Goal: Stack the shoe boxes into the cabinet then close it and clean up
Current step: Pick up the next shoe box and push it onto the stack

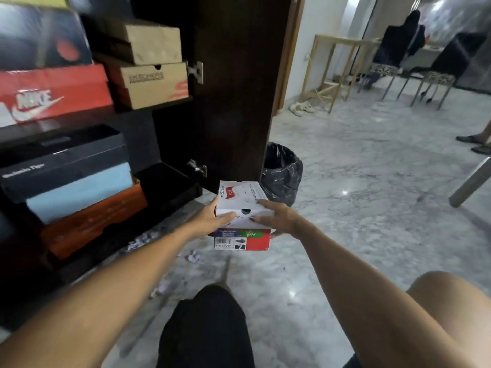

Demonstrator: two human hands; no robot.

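Now we have both hands on the white shoe box (240, 205) at the middle of the frame, held above the marble floor (358, 208). Our left hand (212, 217) wraps its near left corner, fingers curled round it; our right hand (276, 216) clasps the right side. The open cabinet (233, 75) at upper left already holds stacked boxes, a red one (53, 94) among them. A black-bagged bin (283, 172) stands just behind.

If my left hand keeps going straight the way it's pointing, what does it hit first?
Your left hand already holds the white shoe box, pointing forward and slightly right. Straight on, past the box, probably the open cabinet door or the black-bagged bin beside it; depth is unclear.
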